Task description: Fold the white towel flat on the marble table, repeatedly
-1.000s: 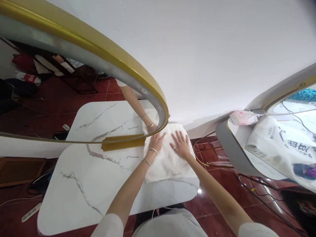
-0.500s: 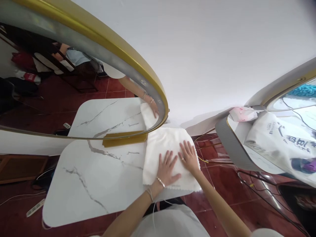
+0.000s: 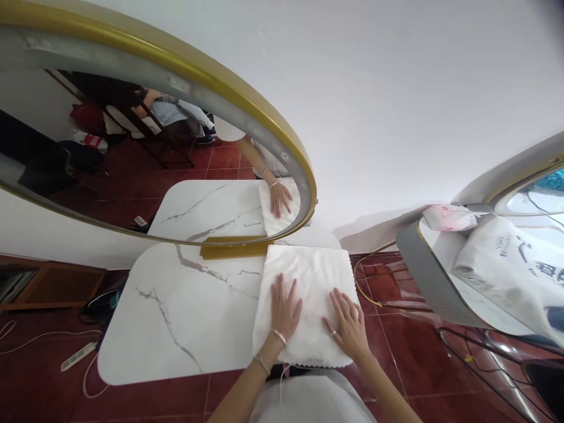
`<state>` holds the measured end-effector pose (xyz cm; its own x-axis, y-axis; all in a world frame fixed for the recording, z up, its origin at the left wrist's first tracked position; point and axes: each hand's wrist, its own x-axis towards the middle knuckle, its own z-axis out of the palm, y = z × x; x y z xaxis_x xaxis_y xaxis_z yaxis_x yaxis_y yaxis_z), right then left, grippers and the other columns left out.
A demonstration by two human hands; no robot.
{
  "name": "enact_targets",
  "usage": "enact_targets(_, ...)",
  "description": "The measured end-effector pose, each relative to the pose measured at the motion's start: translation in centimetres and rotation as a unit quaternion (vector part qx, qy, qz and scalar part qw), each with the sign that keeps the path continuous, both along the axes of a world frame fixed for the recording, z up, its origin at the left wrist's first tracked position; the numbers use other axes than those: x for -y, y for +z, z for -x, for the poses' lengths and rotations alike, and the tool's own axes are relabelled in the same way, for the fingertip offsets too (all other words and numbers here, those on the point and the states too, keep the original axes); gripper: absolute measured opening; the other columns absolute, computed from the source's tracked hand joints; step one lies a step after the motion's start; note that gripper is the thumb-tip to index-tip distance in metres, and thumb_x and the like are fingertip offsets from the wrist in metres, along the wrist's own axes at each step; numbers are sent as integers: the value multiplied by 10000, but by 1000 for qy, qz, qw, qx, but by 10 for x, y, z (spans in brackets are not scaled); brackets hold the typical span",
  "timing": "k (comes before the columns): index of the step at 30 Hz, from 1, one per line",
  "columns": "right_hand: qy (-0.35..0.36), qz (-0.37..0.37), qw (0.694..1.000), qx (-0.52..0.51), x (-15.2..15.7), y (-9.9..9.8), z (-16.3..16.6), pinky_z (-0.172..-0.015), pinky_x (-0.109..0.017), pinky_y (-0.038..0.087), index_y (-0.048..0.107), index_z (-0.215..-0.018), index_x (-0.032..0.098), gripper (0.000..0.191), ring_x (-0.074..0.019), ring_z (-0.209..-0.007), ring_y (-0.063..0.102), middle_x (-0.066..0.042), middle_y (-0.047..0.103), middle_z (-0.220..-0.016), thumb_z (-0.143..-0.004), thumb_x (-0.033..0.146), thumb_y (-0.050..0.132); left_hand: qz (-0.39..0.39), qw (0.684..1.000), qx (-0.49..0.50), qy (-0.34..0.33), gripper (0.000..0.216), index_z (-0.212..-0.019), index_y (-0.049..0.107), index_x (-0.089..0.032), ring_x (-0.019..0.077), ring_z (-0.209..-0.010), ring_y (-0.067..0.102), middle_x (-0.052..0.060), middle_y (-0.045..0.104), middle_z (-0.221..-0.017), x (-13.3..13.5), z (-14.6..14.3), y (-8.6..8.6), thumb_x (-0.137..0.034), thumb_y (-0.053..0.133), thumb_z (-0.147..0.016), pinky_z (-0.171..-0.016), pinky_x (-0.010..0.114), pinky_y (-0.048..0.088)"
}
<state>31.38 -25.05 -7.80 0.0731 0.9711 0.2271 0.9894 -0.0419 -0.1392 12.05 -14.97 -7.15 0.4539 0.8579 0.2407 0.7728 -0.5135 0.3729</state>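
Note:
A white cloth (image 3: 308,276) lies spread on the right end of a white marble table (image 3: 185,317). My left hand (image 3: 284,306) lies flat on the cloth's near middle, fingers stretched out. My right hand (image 3: 348,320) rests flat beside it on the cloth's near right part, fingers spread, a ring on one finger. Both wrists come in from the near edge. The big gold-framed round mirror (image 3: 247,111) behind the table reflects the cloth and one hand.
The mirror's gold base (image 3: 233,249) stands on the table's far edge. To the right, a second mirrored table holds a white printed bag (image 3: 506,264) and a pink tissue pack (image 3: 447,217). Cables and a power strip (image 3: 77,356) lie on the red tiled floor.
Both hands have slid across the cloth from its far part toward its near edge, staying flat. The view has shifted so the table sits more to the right.

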Motion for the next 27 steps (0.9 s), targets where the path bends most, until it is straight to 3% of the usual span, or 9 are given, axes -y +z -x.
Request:
enact_targets(2,-15,-8,1000,-4,-27,-2,-8,-1072,-460,309,90,-1545,253,719,-289,-1326,389,-74,338,-1529,-950,511,399,-1,999,4,42,495,-1452,369,-304,300,-1469,151,58,188,-1592,-32,-5,-1,-292,408,-959,-1140,529,287)
enact_targets(6,-28,-30,999,2,-85,-8,-19,-1108,-491,263,194,-1532,206,666,-313,-1383,300,-116,320,-1532,-963,510,361,9,999,-32,26,415,-1355,513,-320,307,-1415,292,71,314,-1544,-78,-16,2,-303,448,-945,-1113,503,331)
enact_targets(10,-26,-24,999,3,-128,-10,-20,-1135,-474,235,292,-1500,182,607,-288,-1425,238,-120,324,-1529,-975,480,346,15,998,-48,44,432,-1376,495,-276,274,-1380,357,94,341,-1533,-90,-23,5,-296,422,-951,-1104,468,344)
enact_targets(14,-15,-7,1000,4,-143,-5,-17,-1147,-482,219,285,-1504,196,596,-289,-1449,184,-121,262,-1556,-975,458,363,15,998,-44,50,471,-1413,446,-253,249,-1402,332,95,310,-1548,-85,-21,4,-301,427,-945,-1124,447,318)
enact_targets(19,64,7,998,1,-110,3,8,-1122,-608,176,135,-1530,319,634,-359,-1463,69,-95,-20,-1605,-964,326,419,11,996,-54,64,488,-1423,430,-263,242,-1432,280,83,309,-1551,-61,11,1,-294,435,-937,-1154,464,259)
enact_targets(22,155,35,987,-4,-67,8,45,-1109,-663,119,66,-1530,339,704,-361,-1461,78,-94,-54,-1602,-935,207,418,1,995,-65,80,505,-1435,414,-268,260,-1444,251,93,262,-1568,-37,42,-1,-287,445,-931,-1147,467,260)
enact_targets(24,208,59,976,-11,-36,10,74,-1098,-686,88,104,-1532,317,696,-378,-1456,85,-113,33,-1602,-933,340,458,-4,993,-72,90,516,-1441,405,-267,270,-1446,242,102,231,-1577,-21,61,-2,-277,449,-927,-1144,468,259)
enact_targets(27,223,73,972,-30,-2,14,110,-1057,-732,31,173,-1528,284,850,-434,-1436,97,-164,134,-1581,-835,656,495,-3,992,-78,97,524,-1443,398,-273,273,-1453,221,104,215,-1582,0,82,0,-266,454,-921,-1146,476,250)
